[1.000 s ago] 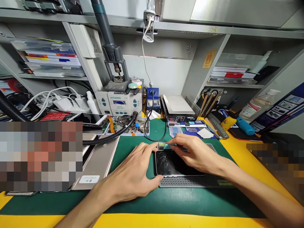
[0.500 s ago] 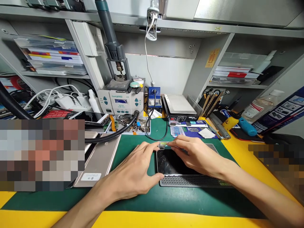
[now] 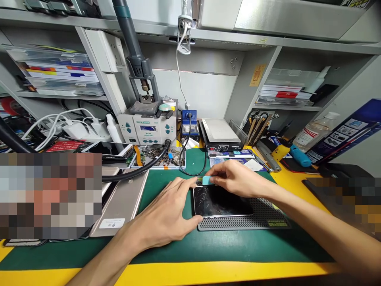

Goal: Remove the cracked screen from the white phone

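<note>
"What's gripped?"
"The right hand (image 3: 236,177) pinches a teal pick (image 3: 206,180), thumb and fingers closed, by the far edge of the phone (image 3: 222,202); the left hand (image 3: 166,210) (thumb and index spread wide) frames the phone's left end."
"And the phone?"
"Cracked, dark face up, on the grey perforated mat (image 3: 244,223); below, the green mat (image 3: 208,248)."

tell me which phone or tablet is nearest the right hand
The phone on the perforated mat, beside the right hand, pale lines marking its dark screen; the gold-backed device and white-framed device lie farther left.

Teal pick (image 3: 206,180) partly behind fingers (image 3: 219,168)
</note>
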### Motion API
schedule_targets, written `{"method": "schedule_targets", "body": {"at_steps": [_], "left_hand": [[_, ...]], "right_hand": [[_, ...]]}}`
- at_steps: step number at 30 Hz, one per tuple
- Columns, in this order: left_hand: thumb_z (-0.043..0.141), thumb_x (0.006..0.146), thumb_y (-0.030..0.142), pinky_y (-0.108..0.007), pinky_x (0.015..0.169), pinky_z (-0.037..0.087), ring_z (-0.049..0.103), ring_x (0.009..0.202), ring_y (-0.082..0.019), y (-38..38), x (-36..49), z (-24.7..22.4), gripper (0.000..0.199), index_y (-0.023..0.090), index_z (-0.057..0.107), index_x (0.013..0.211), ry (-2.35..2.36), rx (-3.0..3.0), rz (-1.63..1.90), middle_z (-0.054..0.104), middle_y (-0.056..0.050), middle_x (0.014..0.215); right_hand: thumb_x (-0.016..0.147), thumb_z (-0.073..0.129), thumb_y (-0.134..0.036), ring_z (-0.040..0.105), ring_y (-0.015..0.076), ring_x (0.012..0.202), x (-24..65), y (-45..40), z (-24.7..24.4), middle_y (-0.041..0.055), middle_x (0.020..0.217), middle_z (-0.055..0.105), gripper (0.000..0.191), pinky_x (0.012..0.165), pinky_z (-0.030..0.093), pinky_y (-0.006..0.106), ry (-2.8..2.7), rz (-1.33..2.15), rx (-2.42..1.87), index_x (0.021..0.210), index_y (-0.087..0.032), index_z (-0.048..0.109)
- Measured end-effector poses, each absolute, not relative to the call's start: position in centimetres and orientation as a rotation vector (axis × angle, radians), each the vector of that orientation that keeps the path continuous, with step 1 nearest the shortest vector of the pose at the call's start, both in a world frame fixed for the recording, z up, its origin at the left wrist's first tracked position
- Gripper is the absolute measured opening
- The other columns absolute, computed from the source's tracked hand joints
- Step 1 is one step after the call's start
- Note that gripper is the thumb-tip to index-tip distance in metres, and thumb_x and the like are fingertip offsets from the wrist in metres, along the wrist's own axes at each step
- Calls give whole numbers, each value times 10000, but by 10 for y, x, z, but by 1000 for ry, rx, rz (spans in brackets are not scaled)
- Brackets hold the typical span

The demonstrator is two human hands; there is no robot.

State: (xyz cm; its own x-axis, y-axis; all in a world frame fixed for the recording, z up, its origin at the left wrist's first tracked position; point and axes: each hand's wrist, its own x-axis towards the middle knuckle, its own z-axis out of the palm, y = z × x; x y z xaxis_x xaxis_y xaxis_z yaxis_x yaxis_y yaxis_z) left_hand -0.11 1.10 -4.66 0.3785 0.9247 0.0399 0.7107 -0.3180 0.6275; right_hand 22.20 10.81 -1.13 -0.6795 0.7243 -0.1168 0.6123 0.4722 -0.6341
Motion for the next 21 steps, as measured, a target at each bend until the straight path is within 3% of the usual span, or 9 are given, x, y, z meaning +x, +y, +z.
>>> {"method": "schedule_targets", "body": {"at_steps": [7,15,21], "left_hand": [[652,833,386,-439,1089,421,492,1238,-264,11,-2,-48,691,287,351,1447,1394,2136,566,535,-61,1266],[640,838,392,-443,1126,377,463,1280,-267,12,-1,-47,710,266,339,1468,1387,2159,549,521,-74,1318],[642,840,373,-451,1111,387,491,1255,-262,13,0,-48,704,293,333,1467,1379,2162,560,540,-63,1293]], "right_hand": [[907,541,-282,501,120,594,220,104,-13,-17,713,668,217,536,382,232,-2536,897,-1229,969,-197,731],[929,525,-333,492,127,585,220,109,-15,-9,717,631,213,512,351,246,-2560,961,-1187,951,-188,681],[928,534,-327,551,149,668,220,110,-20,16,807,670,201,599,407,262,-2519,1004,-1153,977,-178,661]]}}
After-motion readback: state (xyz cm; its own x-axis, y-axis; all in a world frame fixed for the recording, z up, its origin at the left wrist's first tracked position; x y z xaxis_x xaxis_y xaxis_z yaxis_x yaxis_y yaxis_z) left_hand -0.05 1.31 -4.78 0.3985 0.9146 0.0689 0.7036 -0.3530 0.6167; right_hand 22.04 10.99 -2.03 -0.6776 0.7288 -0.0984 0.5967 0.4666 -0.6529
